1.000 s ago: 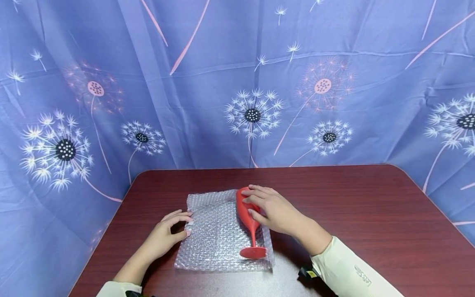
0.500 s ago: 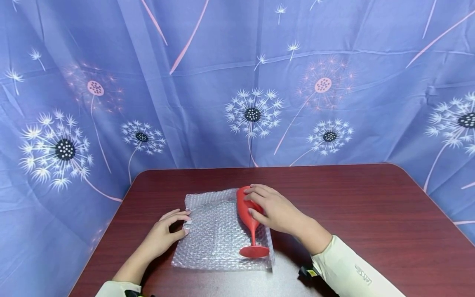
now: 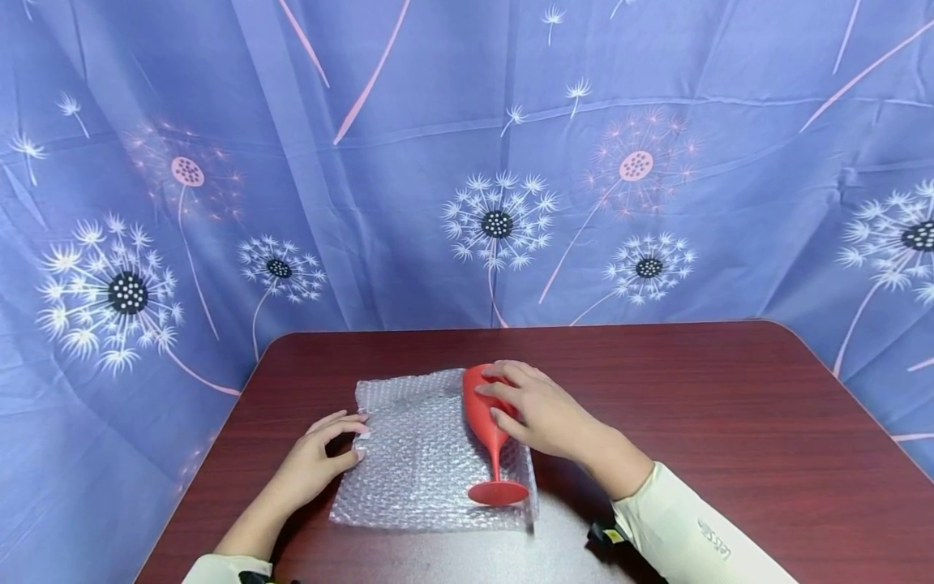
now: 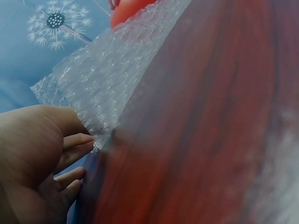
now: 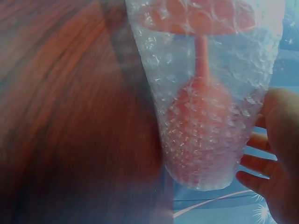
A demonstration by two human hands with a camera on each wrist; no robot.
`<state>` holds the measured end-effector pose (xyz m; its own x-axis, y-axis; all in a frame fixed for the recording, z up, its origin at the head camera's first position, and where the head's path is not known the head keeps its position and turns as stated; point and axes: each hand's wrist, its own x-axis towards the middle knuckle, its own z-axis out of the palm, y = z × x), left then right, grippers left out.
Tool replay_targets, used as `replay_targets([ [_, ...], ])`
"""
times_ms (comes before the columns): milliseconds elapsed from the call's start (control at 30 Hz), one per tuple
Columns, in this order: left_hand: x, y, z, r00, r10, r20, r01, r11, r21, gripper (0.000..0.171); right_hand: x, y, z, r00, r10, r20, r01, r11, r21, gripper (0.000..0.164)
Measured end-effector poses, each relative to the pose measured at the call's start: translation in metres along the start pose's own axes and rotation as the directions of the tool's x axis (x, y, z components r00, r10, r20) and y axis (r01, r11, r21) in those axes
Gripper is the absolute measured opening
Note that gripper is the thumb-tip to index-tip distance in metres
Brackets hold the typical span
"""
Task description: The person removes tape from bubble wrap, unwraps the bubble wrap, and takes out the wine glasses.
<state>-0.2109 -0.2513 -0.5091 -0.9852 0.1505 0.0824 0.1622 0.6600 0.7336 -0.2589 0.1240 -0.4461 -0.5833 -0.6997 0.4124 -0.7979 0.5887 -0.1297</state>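
Note:
A red goblet (image 3: 485,418) lies on its side on a sheet of bubble wrap (image 3: 409,470), its foot toward me. My right hand (image 3: 543,410) grips the bowl, thumb on the near side and fingers over the top. In the right wrist view the goblet (image 5: 201,105) shows through the wrap, which rises along that side, and the right hand (image 5: 275,158) is beside it. My left hand (image 3: 314,458) pinches the wrap's left edge. In the left wrist view, the left hand (image 4: 42,149) meets the corner of the bubble wrap (image 4: 107,70), some fingers underneath.
A dark red wooden table (image 3: 700,405) carries everything, its far edge meeting a blue curtain (image 3: 409,203) with dandelion prints. Black wrist straps (image 3: 606,535) show at the pale sleeves (image 3: 693,531).
My left hand has moved a little left, and the bubble wrap's left edge has shifted with it. The goblet has moved only slightly; my right hand stays on its bowl.

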Motion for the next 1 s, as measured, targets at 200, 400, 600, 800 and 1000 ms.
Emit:
replay_targets([
  [200, -0.0015, 0.0004, -0.0045, 1.0, -0.02, 0.008, 0.02, 1.0, -0.009, 0.027, -0.0006, 0.0021, 0.0006, 1.0, 0.0, 0.0, 0.0, 1.0, 0.014, 0.032],
  [400, -0.0016, 0.0018, -0.0063, 0.999, -0.035, 0.016, 0.035, 0.999, -0.009, 0.026, -0.0017, 0.001, 0.0006, 1.0, 0.01, 0.026, -0.011, 1.0, 0.021, 0.034],
  [600, -0.0025, -0.0026, -0.0071, 1.0, -0.028, 0.013, 0.028, 1.0, -0.012, 0.027, -0.0019, -0.0011, -0.0006, 1.0, -0.004, 0.004, 0.004, 1.0, -0.002, 0.034],
  [800, -0.0039, -0.0058, -0.0101, 1.0, -0.02, 0.004, 0.02, 1.0, -0.012, 0.027, -0.002, -0.0011, -0.0012, 1.0, -0.027, -0.013, 0.026, 0.998, -0.051, 0.033],
  [1000, -0.0047, -0.0081, -0.0099, 1.0, -0.01, -0.007, 0.01, 1.0, 0.001, 0.028, -0.0032, -0.001, -0.0023, 1.0, -0.008, -0.009, 0.007, 0.998, -0.054, 0.033],
])
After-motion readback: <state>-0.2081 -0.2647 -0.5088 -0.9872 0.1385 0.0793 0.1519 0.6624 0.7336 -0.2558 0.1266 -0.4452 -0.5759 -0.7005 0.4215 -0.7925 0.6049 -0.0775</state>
